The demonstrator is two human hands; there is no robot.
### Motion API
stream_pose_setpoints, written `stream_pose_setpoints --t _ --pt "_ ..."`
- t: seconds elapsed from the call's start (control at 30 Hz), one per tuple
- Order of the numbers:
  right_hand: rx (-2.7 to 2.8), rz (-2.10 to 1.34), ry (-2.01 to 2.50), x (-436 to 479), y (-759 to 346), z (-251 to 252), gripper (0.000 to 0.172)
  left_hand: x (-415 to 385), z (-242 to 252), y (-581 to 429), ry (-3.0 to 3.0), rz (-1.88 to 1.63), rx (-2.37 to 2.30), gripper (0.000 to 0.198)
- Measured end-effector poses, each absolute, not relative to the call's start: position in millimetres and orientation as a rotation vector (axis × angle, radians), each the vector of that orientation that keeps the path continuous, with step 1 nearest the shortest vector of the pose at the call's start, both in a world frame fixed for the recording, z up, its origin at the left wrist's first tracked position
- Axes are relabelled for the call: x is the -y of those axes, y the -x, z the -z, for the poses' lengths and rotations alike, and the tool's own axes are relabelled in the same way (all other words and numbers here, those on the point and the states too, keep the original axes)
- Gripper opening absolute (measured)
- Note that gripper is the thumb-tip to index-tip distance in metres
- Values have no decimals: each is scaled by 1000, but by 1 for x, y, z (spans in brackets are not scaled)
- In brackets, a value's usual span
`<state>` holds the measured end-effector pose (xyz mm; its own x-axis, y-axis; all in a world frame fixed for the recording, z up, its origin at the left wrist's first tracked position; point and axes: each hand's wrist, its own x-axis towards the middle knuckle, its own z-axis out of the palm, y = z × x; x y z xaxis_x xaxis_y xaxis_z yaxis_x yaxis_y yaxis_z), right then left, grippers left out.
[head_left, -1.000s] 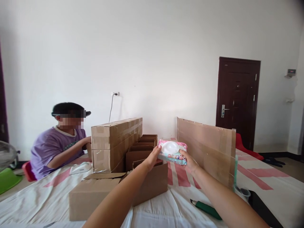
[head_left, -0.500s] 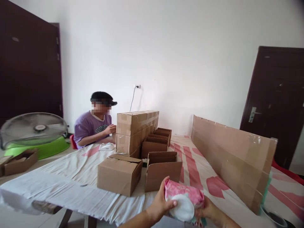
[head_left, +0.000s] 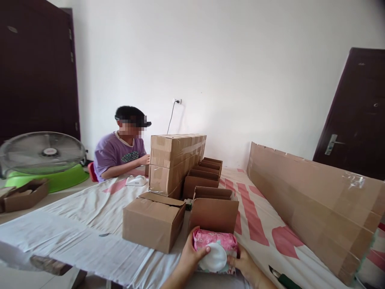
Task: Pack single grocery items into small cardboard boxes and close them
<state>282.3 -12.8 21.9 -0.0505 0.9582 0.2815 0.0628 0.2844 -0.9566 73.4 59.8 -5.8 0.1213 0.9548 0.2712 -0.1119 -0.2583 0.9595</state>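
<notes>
A pink pack of wet wipes (head_left: 216, 241) with a white oval lid is held between my two hands at the near edge of the table. My left hand (head_left: 192, 251) grips its left end, with the thumb on the front by the lid. At the right end, my right hand (head_left: 240, 259) is closed on the pack, its thumb close to the lid. Just behind the pack stands an open cardboard box (head_left: 213, 210). A closed-looking cardboard box (head_left: 150, 220) sits to the left of it.
Long taped cartons (head_left: 162, 150) are stacked behind, beside a row of open boxes (head_left: 201, 180). A cardboard panel (head_left: 309, 196) stands on the right. A green-handled knife (head_left: 285, 279) lies near right. A person (head_left: 120, 154) sits across at left, near a white device (head_left: 136, 180).
My hands have moved left with the wipes pack, closer to the open box. The view has shifted, and the green-handled knife shows now. The other person's hands have lowered.
</notes>
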Motion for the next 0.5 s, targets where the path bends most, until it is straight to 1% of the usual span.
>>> stream_pose_setpoints --t 0.13,0.2,0.3,0.37,0.43,0.5 --pt "1438 -602 1299 -1 -275 5 49 -81 1 -58 -1351 -1398 -1005 90" --pt "1495 -498 1410 0 -275 14 45 -88 -3 -54 -1360 -1419 -1016 88" --pt "1529 -462 1430 3 -278 19 43 -90 -8 -58 -1417 -1431 -1017 85" --pt "1507 -459 1426 4 -279 20 43 -86 -10 -65 -1471 -1430 -1035 75" --pt "1483 -438 1434 3 -280 22 46 -80 -9 -72 -1524 -1436 -1075 65" --pt "1464 -408 1432 1 -280 27 51 -74 -6 -78 -1565 -1455 -1121 64"
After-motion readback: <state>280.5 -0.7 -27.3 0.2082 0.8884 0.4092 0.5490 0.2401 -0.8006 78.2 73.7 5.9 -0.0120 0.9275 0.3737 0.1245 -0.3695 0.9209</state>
